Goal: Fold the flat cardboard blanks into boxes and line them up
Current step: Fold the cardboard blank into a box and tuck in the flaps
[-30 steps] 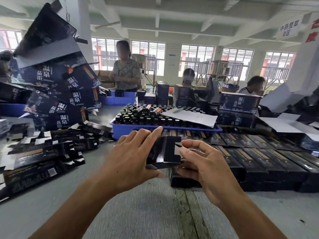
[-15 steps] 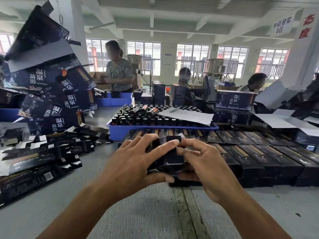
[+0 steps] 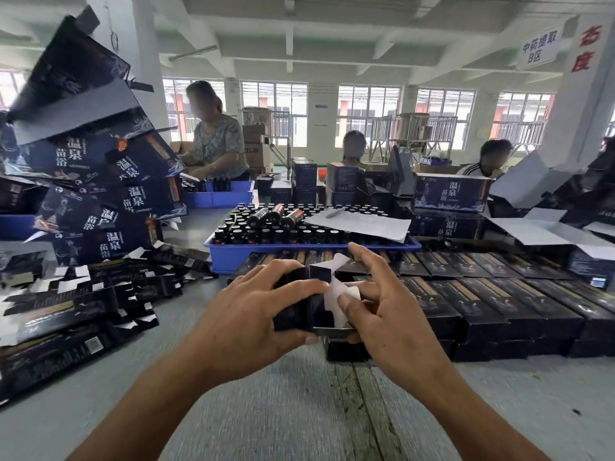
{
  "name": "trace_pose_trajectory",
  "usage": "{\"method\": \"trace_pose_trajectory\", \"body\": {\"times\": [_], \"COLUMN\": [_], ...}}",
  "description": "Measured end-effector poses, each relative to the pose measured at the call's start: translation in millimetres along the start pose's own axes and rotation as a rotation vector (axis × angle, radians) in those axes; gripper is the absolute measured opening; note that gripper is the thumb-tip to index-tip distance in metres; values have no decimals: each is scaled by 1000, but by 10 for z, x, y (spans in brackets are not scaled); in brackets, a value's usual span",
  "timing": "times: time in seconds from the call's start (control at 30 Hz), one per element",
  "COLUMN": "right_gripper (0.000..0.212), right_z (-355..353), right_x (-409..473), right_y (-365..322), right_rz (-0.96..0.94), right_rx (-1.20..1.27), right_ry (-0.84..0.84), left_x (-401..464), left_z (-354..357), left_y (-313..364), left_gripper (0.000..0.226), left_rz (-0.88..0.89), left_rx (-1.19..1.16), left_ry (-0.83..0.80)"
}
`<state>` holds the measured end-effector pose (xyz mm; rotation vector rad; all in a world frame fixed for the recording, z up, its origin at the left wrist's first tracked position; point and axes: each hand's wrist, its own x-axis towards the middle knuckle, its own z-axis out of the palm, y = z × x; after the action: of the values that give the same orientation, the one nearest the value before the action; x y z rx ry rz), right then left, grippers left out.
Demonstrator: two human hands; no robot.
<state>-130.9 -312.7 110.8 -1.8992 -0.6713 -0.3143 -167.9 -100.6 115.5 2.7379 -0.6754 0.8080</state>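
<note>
Clamping box [image 3: 301, 302] in my left hand [image 3: 253, 322]; right hand [image 3: 382, 314] now pinches white end flap [image 3: 339, 299], newly opened, untucked.

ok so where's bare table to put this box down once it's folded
Bare table lies under the forearms, between the flat blanks on the left and the finished boxes on the right. Beyond the hands it is crowded: the blue bottle tray, more boxes.

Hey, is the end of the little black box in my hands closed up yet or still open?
Still open: the box has white flaps sticking out untucked, under your right hand.
</note>
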Motion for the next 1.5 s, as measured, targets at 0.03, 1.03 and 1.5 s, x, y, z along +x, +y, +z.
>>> {"method": "trace_pose_trajectory", "body": {"times": [0.03, 1.03, 1.5], "right_gripper": [67, 34, 36], "right_z": [-6, -15, 0], "right_x": [-2, -71, -137], "right_y": [-3, -25, -112], "right_rz": [-10, -49, -47], "right_rx": [0, -53, 122], "right_ry": [8, 62, 22], "left_x": [1, 0, 2], "left_z": [-2, -16, 10], "left_y": [-5, 109, 155], "left_gripper": [67, 65, 94], "left_rz": [4, 26, -94], "left_rx": [-7, 9, -93], "left_ry": [7, 77, 187]}}
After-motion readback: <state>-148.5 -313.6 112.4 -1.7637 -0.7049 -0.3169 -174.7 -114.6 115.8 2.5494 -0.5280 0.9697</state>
